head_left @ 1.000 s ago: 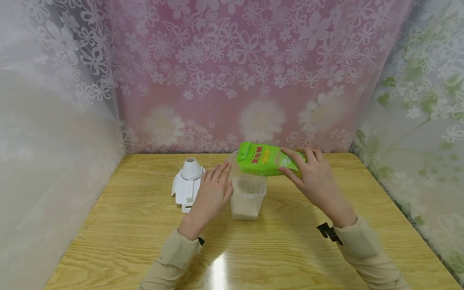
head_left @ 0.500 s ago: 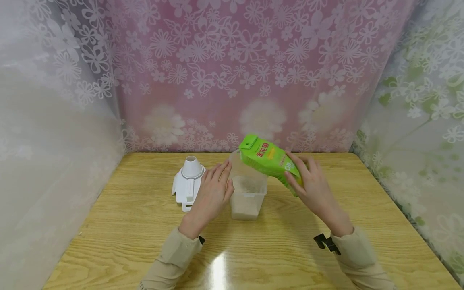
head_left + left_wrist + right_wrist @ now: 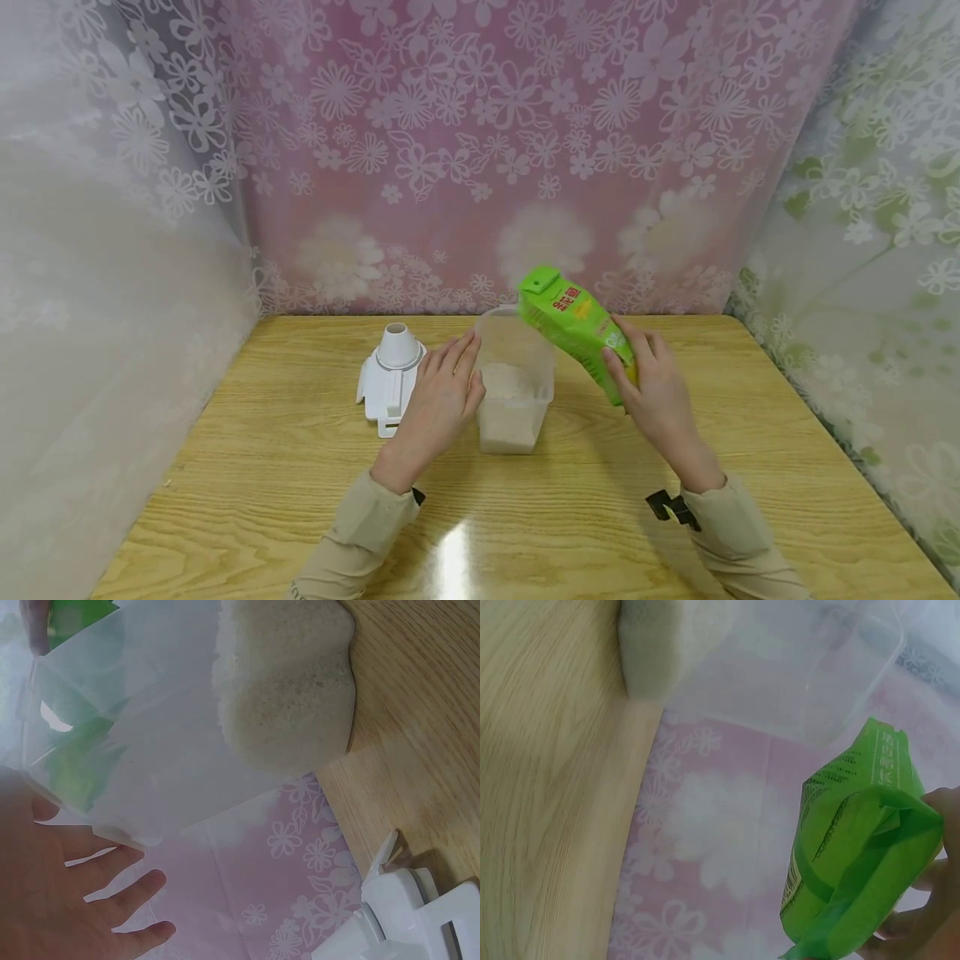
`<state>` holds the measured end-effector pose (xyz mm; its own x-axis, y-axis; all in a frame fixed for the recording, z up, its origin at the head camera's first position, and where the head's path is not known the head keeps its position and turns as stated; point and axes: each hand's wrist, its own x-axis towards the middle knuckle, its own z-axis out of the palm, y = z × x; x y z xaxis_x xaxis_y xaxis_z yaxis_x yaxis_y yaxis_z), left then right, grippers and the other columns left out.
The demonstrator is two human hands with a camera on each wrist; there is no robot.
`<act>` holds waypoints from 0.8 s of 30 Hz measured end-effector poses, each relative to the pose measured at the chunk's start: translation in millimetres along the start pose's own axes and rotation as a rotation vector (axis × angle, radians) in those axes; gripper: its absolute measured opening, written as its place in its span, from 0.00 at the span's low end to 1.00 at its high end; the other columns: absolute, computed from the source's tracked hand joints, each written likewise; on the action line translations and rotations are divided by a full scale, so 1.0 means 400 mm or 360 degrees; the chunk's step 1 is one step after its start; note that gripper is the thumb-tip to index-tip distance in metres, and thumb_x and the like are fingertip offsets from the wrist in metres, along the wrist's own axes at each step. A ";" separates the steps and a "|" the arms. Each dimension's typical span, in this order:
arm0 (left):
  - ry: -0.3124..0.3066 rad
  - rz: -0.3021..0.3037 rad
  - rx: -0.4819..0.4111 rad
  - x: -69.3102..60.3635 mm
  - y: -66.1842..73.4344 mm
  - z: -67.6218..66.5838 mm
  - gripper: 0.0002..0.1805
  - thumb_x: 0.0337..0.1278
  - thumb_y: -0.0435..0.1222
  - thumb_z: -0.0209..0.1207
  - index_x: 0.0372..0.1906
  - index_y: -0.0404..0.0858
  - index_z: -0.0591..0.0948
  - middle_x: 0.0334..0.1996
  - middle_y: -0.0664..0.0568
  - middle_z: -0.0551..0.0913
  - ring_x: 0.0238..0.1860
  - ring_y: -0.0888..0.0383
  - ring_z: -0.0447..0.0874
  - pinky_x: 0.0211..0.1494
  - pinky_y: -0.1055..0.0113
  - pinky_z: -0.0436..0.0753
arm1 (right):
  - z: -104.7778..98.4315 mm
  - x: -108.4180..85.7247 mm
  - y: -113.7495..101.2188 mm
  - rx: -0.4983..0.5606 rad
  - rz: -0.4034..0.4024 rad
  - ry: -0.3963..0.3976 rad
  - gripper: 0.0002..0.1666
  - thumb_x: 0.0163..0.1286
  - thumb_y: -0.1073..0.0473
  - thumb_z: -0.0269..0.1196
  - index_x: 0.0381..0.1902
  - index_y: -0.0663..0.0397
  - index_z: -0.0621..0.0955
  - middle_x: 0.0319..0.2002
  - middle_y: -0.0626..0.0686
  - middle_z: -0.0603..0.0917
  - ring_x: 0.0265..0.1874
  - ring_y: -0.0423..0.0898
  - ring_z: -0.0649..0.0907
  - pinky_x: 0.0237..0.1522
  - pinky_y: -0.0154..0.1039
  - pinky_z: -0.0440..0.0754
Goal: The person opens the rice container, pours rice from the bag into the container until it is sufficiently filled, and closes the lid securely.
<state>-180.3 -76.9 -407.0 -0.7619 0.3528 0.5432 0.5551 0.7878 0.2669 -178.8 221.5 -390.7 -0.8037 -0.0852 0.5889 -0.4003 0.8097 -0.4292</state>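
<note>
A translucent plastic container [image 3: 517, 350] stands upright on the table, with white rice-like grains [image 3: 292, 690] in its lower part. My left hand [image 3: 438, 392] is at its left side, fingers straight; in the left wrist view the fingertips lie at the container's rim. With the right hand [image 3: 660, 396] I grip a green printed bag [image 3: 573, 325] by its lower end, thumb on the near side. The bag leans up and left, its top end above the container's right rim. In the right wrist view the bag [image 3: 855, 840] looks creased and partly collapsed; its mouth is hidden.
Left of the container lies a flat white plastic lid-like piece [image 3: 385, 402] with a white cone-shaped part [image 3: 397, 343] on it. The wooden table [image 3: 585, 525] reaches back to a pink floral curtain [image 3: 480, 167]. Pale curtains hang at both sides.
The green bag has gone from lying nearly level over the container to tilted with its top end raised, and has shifted right. My left hand and the container have stayed in place.
</note>
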 end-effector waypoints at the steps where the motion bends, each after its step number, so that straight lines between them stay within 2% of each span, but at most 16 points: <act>1: 0.0002 0.0001 0.0000 0.000 0.000 0.000 0.27 0.76 0.39 0.46 0.73 0.31 0.69 0.73 0.41 0.69 0.70 0.40 0.68 0.72 0.39 0.64 | -0.001 0.002 0.006 -0.0009 0.0027 0.0012 0.31 0.80 0.49 0.55 0.75 0.52 0.68 0.51 0.68 0.75 0.35 0.56 0.74 0.29 0.47 0.70; 4: -0.0001 0.0000 -0.0006 -0.001 0.000 -0.001 0.27 0.76 0.39 0.46 0.73 0.31 0.69 0.73 0.42 0.69 0.71 0.40 0.68 0.73 0.39 0.64 | -0.003 0.008 0.029 -0.0052 0.0107 0.0048 0.31 0.80 0.48 0.53 0.75 0.53 0.68 0.50 0.70 0.74 0.38 0.62 0.75 0.28 0.54 0.73; 8: -0.0011 -0.0007 -0.0016 0.000 -0.001 0.000 0.27 0.76 0.38 0.46 0.73 0.31 0.69 0.73 0.42 0.69 0.71 0.41 0.68 0.73 0.39 0.63 | 0.001 0.013 0.060 -0.0112 0.0192 0.0049 0.32 0.81 0.48 0.51 0.75 0.56 0.67 0.52 0.72 0.73 0.47 0.69 0.74 0.37 0.64 0.74; 11: -0.0009 -0.0007 -0.0020 0.001 -0.001 0.000 0.27 0.76 0.38 0.45 0.73 0.31 0.69 0.73 0.42 0.69 0.71 0.41 0.68 0.73 0.39 0.63 | 0.007 0.012 0.077 -0.0146 0.0246 0.0016 0.32 0.81 0.48 0.50 0.75 0.58 0.67 0.53 0.73 0.72 0.50 0.70 0.73 0.42 0.66 0.73; 16: 0.0008 0.0007 -0.0019 0.002 -0.001 -0.002 0.27 0.76 0.38 0.46 0.73 0.31 0.69 0.73 0.42 0.69 0.70 0.40 0.68 0.73 0.39 0.63 | 0.015 0.011 0.099 -0.0229 0.0339 -0.0059 0.34 0.80 0.47 0.52 0.75 0.61 0.66 0.57 0.75 0.70 0.53 0.73 0.72 0.43 0.68 0.74; 20: 0.0011 0.0005 -0.0014 0.001 -0.001 -0.002 0.27 0.75 0.38 0.46 0.73 0.31 0.69 0.73 0.42 0.69 0.70 0.41 0.69 0.73 0.39 0.64 | 0.019 0.014 0.122 -0.0342 0.0424 -0.0151 0.38 0.79 0.43 0.53 0.75 0.62 0.65 0.58 0.76 0.69 0.52 0.73 0.73 0.38 0.66 0.77; 24: -0.0005 -0.0006 -0.0024 0.000 -0.001 -0.001 0.27 0.76 0.39 0.46 0.73 0.32 0.69 0.73 0.42 0.69 0.71 0.41 0.68 0.73 0.39 0.63 | 0.023 0.010 0.145 -0.0482 0.0488 -0.0265 0.38 0.78 0.42 0.54 0.74 0.62 0.66 0.52 0.76 0.72 0.45 0.71 0.75 0.26 0.59 0.77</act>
<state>-180.4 -77.5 -406.6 -0.7651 0.3516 0.5394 0.5571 0.7815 0.2808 -209.3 262.7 -419.3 -0.9347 0.1127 0.3371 -0.0061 0.9432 -0.3322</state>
